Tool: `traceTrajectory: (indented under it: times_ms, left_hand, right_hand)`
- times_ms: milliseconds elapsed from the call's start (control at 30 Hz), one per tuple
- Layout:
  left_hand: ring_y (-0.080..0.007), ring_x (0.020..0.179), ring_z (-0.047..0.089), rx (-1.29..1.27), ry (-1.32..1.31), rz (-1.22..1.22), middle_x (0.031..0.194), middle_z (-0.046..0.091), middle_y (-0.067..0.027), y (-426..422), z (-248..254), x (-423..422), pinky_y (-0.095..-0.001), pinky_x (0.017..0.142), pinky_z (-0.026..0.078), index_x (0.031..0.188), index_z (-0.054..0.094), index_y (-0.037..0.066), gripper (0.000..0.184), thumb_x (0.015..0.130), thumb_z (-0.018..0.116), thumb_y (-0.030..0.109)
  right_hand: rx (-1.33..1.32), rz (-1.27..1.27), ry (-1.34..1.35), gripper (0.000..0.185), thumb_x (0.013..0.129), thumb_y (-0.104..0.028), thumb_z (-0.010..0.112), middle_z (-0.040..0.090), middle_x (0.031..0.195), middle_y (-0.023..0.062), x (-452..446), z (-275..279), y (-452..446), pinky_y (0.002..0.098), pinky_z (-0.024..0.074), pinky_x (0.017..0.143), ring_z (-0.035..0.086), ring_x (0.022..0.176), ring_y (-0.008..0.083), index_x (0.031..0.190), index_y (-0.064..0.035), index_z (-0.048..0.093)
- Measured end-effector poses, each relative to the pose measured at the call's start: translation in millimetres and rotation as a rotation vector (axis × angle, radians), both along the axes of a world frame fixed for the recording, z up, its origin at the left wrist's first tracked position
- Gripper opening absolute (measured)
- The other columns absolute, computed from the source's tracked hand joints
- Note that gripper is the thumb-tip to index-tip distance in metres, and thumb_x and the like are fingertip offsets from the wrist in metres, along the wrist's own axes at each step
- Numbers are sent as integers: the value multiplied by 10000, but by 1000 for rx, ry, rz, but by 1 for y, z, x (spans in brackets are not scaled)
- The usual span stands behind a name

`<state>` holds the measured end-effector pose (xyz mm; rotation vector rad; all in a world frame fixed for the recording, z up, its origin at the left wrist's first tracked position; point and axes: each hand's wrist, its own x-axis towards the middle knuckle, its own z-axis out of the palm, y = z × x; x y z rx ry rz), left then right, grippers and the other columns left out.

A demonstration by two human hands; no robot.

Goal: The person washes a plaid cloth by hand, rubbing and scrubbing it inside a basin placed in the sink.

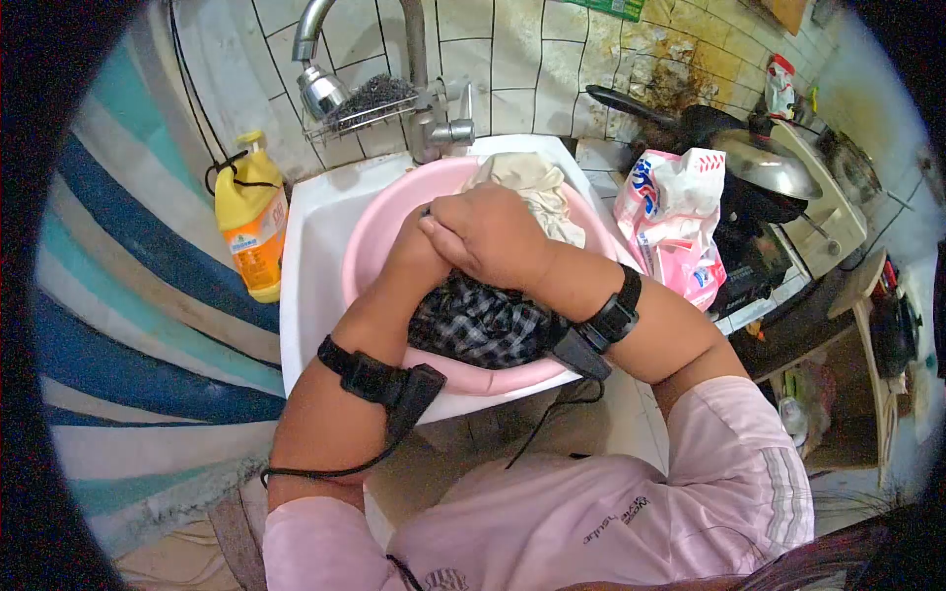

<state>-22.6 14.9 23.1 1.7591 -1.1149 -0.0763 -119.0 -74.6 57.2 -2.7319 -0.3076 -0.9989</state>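
My right hand point(488, 234) is closed in a fist, pressed against my left hand point(422, 244) above a pink basin point(367, 231). The left fingers are mostly hidden behind the right hand, and a small dark bit of cloth shows between the hands. A black and grey checked garment point(493, 327) hangs bunched from beneath them into the basin. Cream-coloured cloth point(532, 187) lies against the basin's far side, just beyond my right hand. The basin sits in a white sink point(310, 236).
A chrome faucet point(424, 108) rises behind the basin, beside a wire rack point(370, 116) with a scourer. A yellow bottle point(254, 222) stands left. On the right are a pink and white detergent bag point(675, 217) and a lidded pan point(764, 163). Straps with cables circle both forearms.
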Motion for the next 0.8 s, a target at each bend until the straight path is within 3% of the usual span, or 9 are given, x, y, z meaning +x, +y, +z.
traceTrajectory:
  times_ms: [67, 133, 233, 367, 400, 533, 633, 667, 800]
  left_hand:
    - [-422, 881, 605, 78, -216, -67, 868, 623, -287, 1, -3, 6, -444, 767, 463, 943, 606, -55, 261, 753, 537, 111]
    - [-414, 888, 610, 174, 18, 24, 899, 633, -275, 6, 12, -2, -446, 789, 458, 944, 612, -48, 263, 761, 519, 116]
    - [-404, 920, 612, 207, -54, 49, 913, 639, -271, 4, 10, 2, -441, 801, 457, 941, 620, -45, 269, 793, 525, 159]
    - [-430, 938, 600, 135, -191, -10, 906, 621, -298, -3, -5, 14, -461, 803, 453, 951, 621, -51, 276, 796, 514, 151]
    - [-425, 971, 589, 169, 61, 134, 958, 611, -303, 9, 18, -10, -458, 817, 450, 988, 614, -41, 290, 813, 509, 165]
    - [-404, 1009, 574, 278, -63, 33, 982, 603, -301, 4, 16, 0, -433, 827, 453, 988, 609, -47, 288, 807, 533, 164]
    - [-419, 928, 596, -33, 77, -45, 895, 607, -312, 6, 11, -8, -450, 791, 457, 941, 604, -84, 270, 740, 521, 76]
    - [-401, 904, 611, 118, -205, -75, 894, 623, -283, 3, 2, 5, -439, 779, 466, 951, 611, -67, 272, 742, 530, 86]
    - [-373, 949, 609, 352, 55, 90, 959, 647, -214, -2, 2, 8, -398, 790, 474, 987, 633, 3, 257, 805, 549, 165]
  right_hand:
    - [77, -77, -53, 260, 910, -256, 500, 561, 671, 220, 8, -4, -9, 508, 431, 604, 548, 652, 431, 771, -38, 533]
    - [298, -279, -84, 284, 917, -280, 486, 566, 675, 224, 25, -8, -28, 506, 436, 604, 556, 656, 427, 778, -39, 542]
    - [191, -343, 27, 274, 898, -312, 469, 625, 732, 185, 19, -12, -26, 517, 478, 611, 607, 677, 398, 831, -67, 573]
    - [57, -5, -7, 254, 918, -271, 469, 571, 689, 213, 4, -4, -4, 504, 431, 607, 552, 660, 425, 821, -55, 558]
    - [115, -114, -82, 260, 922, -276, 465, 572, 702, 215, 18, -18, -15, 506, 427, 614, 557, 680, 420, 821, -56, 560]
    - [270, -307, -30, 262, 931, -279, 453, 570, 698, 217, 23, -13, -32, 508, 427, 618, 559, 689, 420, 833, -61, 560]
    - [168, -155, -79, 255, 929, -277, 458, 570, 697, 218, 10, -10, -12, 512, 427, 620, 556, 681, 426, 830, -63, 555]
    - [135, -91, -47, 250, 928, -272, 462, 571, 695, 218, 6, -7, -7, 514, 426, 620, 554, 675, 428, 827, -62, 555]
    - [192, -180, -54, 252, 923, -266, 480, 568, 689, 224, 19, -11, -26, 509, 428, 615, 551, 665, 432, 818, -48, 552]
